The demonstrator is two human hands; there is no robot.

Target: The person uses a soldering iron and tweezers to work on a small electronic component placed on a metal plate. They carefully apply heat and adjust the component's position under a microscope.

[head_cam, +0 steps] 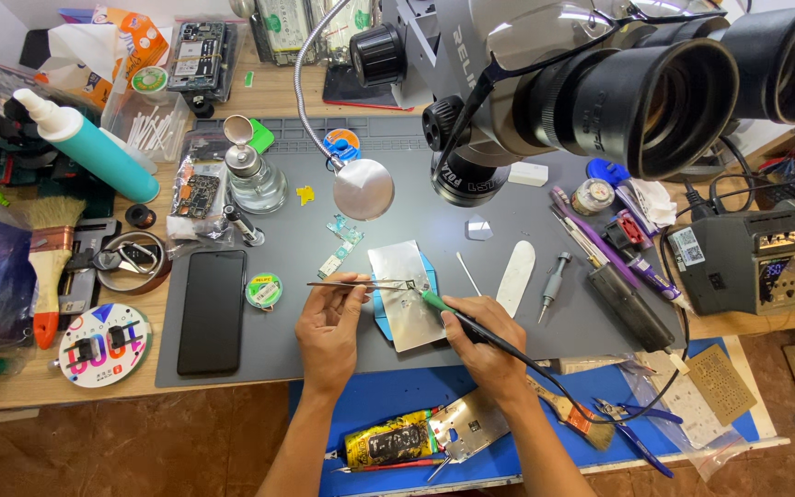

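Over one plate (404,294): two hands (328,322)

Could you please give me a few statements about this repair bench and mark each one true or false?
1. The left hand holds tweezers. True.
2. The right hand holds a paintbrush. False: it grips a soldering iron with a green collar; a brush lies on the blue mat beside that wrist.
3. The black phone lies left of both hands on the grey mat. True.
4. The teal bottle stands upright at the right edge. False: it lies tilted at the far left.
5. Both tools meet over a silver plate. True.
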